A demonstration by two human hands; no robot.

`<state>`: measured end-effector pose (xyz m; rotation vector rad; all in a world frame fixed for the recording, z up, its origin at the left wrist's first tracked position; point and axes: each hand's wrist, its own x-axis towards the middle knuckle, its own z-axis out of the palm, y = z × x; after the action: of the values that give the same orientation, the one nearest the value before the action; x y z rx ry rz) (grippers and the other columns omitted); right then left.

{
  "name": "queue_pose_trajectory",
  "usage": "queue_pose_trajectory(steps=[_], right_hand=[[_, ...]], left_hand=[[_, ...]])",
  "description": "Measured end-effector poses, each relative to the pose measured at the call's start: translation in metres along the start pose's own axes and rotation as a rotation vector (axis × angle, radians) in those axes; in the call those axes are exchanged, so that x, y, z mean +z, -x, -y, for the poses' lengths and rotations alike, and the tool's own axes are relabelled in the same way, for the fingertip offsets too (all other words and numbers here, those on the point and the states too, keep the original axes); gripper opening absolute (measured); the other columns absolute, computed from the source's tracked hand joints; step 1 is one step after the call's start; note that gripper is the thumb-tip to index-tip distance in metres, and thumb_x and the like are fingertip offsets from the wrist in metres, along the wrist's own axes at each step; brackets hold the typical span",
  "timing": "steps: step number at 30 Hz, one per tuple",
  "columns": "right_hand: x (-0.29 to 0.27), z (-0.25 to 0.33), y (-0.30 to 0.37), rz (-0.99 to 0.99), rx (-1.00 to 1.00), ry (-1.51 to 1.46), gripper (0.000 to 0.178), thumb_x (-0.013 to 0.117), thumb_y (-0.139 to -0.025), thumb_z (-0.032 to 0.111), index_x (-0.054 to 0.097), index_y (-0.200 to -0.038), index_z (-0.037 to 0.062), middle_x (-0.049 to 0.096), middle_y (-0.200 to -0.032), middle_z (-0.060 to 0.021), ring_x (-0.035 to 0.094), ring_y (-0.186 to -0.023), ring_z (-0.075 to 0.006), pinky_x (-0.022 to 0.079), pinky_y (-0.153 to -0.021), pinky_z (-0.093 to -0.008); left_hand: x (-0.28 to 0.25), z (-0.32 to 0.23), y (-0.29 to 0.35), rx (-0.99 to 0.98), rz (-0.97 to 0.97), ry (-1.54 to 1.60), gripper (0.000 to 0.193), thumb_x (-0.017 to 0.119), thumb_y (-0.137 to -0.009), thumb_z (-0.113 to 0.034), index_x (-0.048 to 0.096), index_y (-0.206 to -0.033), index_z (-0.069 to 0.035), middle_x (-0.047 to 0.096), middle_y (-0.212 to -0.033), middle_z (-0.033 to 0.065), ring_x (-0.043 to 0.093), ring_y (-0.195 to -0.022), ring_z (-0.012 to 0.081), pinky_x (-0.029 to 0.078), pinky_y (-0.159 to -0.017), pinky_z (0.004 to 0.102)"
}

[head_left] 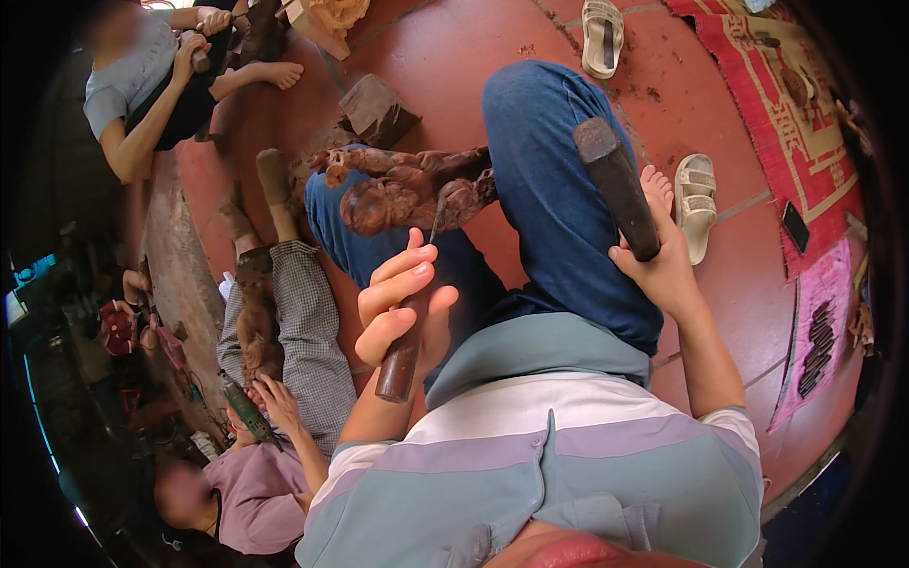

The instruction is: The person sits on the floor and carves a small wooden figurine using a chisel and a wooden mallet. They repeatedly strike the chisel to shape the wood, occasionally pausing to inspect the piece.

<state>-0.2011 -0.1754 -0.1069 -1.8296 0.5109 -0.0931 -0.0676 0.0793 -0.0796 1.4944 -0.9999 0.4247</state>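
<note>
Between my jean-clad knees rests a reddish-brown wood carving (379, 204) with rounded, figure-like shapes. My left hand (402, 298) holds a carving chisel (400, 364) by its dark wooden handle, fingers loosely bent around it. The thin metal blade points away from me, and its tip is at or just above the carving; contact cannot be told. In my right hand (663, 270) is a dark, blocky mallet (611, 175), gripped at its near end. It is raised beside my right knee, apart from both chisel and carving.
A wood block (379, 111) lies beyond the carving. Sandals (696, 208) and a red patterned mat (795, 114) with a phone (794, 227) are at right. Several dark tools lie on a pink cloth (814, 331). At left, one person holds a green power tool (244, 407); another sits farther off.
</note>
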Motion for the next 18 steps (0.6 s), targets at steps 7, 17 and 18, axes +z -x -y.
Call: queue_pose_trajectory(steps=[7, 17, 18], right_hand=[[-0.012, 0.042, -0.004, 0.062, -0.307, 0.147, 0.060, 0.072, -0.066, -0.008, 0.059, -0.122, 0.0086, 0.065, -0.102, -0.0079, 0.063, -0.092, -0.0270, 0.048, -0.086, -0.0342], [-0.009, 0.113, -0.009, -0.138, -1.135, 0.585, 0.048, 0.072, -0.061, 0.020, 0.068, -0.108, 0.0263, 0.051, -0.076, 0.0023, 0.050, -0.061, -0.0137, 0.037, -0.057, -0.0271], [-0.009, 0.114, -0.007, -0.149, -1.139, 0.593, 0.048, 0.072, -0.060, 0.021, 0.068, -0.108, 0.0269, 0.052, -0.076, 0.0020, 0.050, -0.061, -0.0135, 0.038, -0.057, -0.0267]], left_hand=[[0.005, -0.002, -0.004, 0.028, 0.045, -0.074, 0.044, 0.071, -0.087, -0.002, 0.040, -0.116, -0.012, 0.059, -0.108, 0.0173, 0.066, -0.099, 0.0345, 0.058, -0.091, 0.0491], [0.026, -0.006, -0.010, 0.012, -0.037, -0.224, 0.044, 0.074, -0.083, 0.002, 0.044, -0.112, -0.010, 0.062, -0.100, 0.0171, 0.066, -0.090, 0.0314, 0.059, -0.085, 0.0439], [0.028, -0.006, -0.009, 0.003, -0.056, -0.230, 0.043, 0.074, -0.083, 0.002, 0.044, -0.111, -0.010, 0.062, -0.100, 0.0170, 0.066, -0.090, 0.0311, 0.058, -0.085, 0.0435]])
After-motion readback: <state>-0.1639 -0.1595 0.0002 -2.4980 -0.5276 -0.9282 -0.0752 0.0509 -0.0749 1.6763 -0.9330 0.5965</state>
